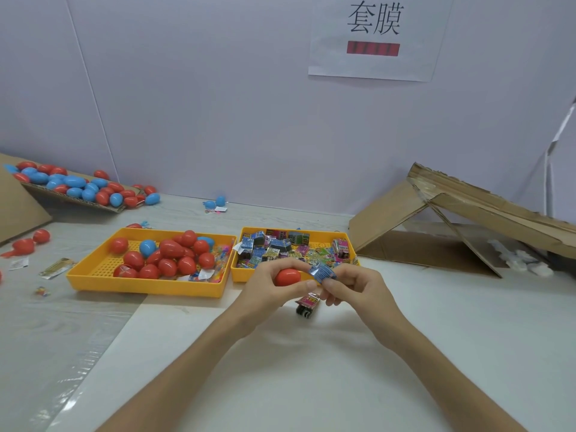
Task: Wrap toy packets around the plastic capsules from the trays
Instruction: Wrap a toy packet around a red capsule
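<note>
My left hand [270, 291] grips a red plastic capsule [287, 276] in front of the trays. My right hand [352, 286] pinches a blue printed toy packet [322, 272] against the capsule's right end. A second packet, pink and black [307, 304], lies on the table just below both hands. The left yellow tray [146, 286] holds several red capsules and a blue one. The right yellow tray [314, 234] is filled with several colourful packets.
A tilted cardboard sheet [71, 199] at far left carries several red and blue capsules. Loose red capsules [41, 236] and wrappers lie at the left. A collapsed cardboard box [452, 226] stands at the right. White wall behind.
</note>
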Demonstrator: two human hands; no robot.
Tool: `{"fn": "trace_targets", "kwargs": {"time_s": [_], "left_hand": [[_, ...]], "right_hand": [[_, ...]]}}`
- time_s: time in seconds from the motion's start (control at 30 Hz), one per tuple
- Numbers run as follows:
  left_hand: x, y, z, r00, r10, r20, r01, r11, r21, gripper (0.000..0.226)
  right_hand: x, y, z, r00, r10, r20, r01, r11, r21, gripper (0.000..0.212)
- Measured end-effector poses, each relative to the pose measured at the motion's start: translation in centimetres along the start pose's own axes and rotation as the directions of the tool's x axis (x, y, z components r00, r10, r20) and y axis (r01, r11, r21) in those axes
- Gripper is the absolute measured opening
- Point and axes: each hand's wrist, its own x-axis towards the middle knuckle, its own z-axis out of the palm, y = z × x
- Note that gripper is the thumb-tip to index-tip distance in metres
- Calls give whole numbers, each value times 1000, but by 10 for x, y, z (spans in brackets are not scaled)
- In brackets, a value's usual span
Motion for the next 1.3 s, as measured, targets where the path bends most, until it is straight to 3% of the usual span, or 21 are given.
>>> {"fn": "trace_targets", "kwargs": {"time_s": [0.13, 0.37, 0.5, 0.73, 1.03, 1.1, 1.2, 1.3], "left_hand": [[0, 1, 0, 1000, -14, -17, 14, 1000, -7, 15], [1, -2, 0, 1000, 9, -17, -9, 1000, -10, 23], [2, -4, 0, 999, 25, -33, -25, 1000, 10, 11], [2, -10, 1, 988, 150, -38, -140, 970, 201, 13], [2, -11, 3, 958, 248, -145, -194, 931, 309, 19], [2, -11, 3, 954, 260, -148, -204, 927, 315, 20], [1, -10, 3, 952, 266, -153, -207, 924, 320, 14], [1, -12, 3, 953, 260, -155, -196, 921, 337, 12]], "right_hand": [[-1, -1, 0, 999, 21, 26, -21, 1000, 7, 11], [-2, -2, 3, 997, 30, 76, -30, 1000, -3, 17], [-2, 1, 2, 996, 33, 88, -28, 998, -57, 10], [-2, 1, 4, 993, 22, 117, -11, 995, -95, 14], [-5, 3, 8, 996, -41, 79, 61, 961, -271, 37], [-6, 4, 9, 997, -55, 55, 69, 950, -303, 35], [-5, 3, 9, 996, -87, 10, 86, 953, -290, 13], [-6, 3, 12, 985, -164, -55, 142, 950, -279, 33]]}}
